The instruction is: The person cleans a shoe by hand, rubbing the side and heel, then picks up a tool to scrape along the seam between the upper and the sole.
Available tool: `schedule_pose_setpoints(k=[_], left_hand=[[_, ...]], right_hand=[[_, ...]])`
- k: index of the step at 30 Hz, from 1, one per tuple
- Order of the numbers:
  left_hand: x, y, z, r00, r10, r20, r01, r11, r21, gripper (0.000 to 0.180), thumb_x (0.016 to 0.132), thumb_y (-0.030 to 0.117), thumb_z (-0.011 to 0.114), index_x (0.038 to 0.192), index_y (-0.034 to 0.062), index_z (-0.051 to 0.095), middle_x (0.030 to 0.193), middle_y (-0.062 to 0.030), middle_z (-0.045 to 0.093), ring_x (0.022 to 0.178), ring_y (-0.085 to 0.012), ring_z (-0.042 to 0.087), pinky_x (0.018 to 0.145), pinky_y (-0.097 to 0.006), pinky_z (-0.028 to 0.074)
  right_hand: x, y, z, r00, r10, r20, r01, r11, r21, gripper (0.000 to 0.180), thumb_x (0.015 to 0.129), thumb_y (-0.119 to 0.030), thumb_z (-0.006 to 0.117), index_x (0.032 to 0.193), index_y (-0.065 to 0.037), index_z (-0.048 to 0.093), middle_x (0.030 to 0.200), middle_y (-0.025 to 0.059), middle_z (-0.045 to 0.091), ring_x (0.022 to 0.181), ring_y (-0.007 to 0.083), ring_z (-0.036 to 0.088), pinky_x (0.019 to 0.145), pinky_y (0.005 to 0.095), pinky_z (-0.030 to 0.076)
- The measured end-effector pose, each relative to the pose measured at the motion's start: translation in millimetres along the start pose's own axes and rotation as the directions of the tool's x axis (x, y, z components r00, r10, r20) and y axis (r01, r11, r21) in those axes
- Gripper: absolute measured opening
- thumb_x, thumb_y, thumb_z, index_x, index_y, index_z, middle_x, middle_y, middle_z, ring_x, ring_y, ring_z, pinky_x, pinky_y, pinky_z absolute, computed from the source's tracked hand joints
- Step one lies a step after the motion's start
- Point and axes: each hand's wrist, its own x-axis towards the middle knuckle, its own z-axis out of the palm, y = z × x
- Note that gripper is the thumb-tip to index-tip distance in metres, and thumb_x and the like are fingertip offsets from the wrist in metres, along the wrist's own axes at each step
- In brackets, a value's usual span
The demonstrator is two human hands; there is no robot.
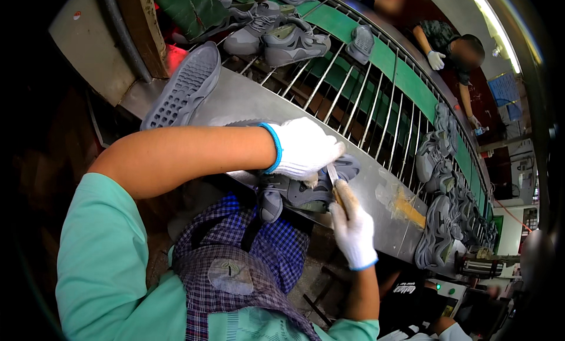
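A grey sneaker (309, 192) lies on its side at the near edge of the metal bench, partly hidden by my hands. My left hand (303, 149), in a white knit glove with a blue cuff, reaches across and is closed on the shoe. In my gloved right hand (355, 226) is a slim tool (332, 174) with a yellowish handle and a pale, flat tip. This tip is against or just above the shoe's upper; I cannot tell which. Grey laces (271, 194) show by the shoe's left end.
A loose grey sole (185, 88) lies at the bench's left end. Beyond the metal bench (376, 194) runs a rack of metal rods (353, 99) and a green belt (400, 76), with several grey shoes (294, 43). A co-worker (450, 49) stands across the line.
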Motion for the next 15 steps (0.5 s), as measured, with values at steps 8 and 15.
schedule_pose_setpoints(k=[8, 15], left_hand=[[0, 2, -17, 0.998, -0.044, 0.04, 0.045, 0.999, -0.026, 0.093, 0.075, 0.036, 0.09, 0.151, 0.0035, 0.047, 0.125, -0.0211, 0.07, 0.103, -0.0414, 0.074, 0.086, -0.05, 0.061], [15, 26, 8, 0.993, -0.02, -0.119, 0.029, 0.997, 0.078, 0.12, 0.063, 0.047, 0.096, 0.155, -0.0046, 0.039, 0.138, -0.0246, 0.062, 0.12, -0.0406, 0.065, 0.1, -0.048, 0.054]], right_hand=[[-26, -7, -3, 0.985, -0.086, 0.147, 0.127, 0.948, -0.292, 0.057, 0.1, -0.024, 0.073, 0.154, -0.018, 0.056, 0.098, 0.0188, 0.076, 0.08, 0.0355, 0.076, 0.072, 0.047, 0.062], [-43, -3, 32, 0.96, 0.125, -0.251, -0.098, 0.988, 0.117, 0.05, 0.102, -0.02, 0.069, 0.149, -0.003, 0.059, 0.139, 0.0228, 0.07, 0.12, 0.036, 0.074, 0.101, 0.0412, 0.06]])
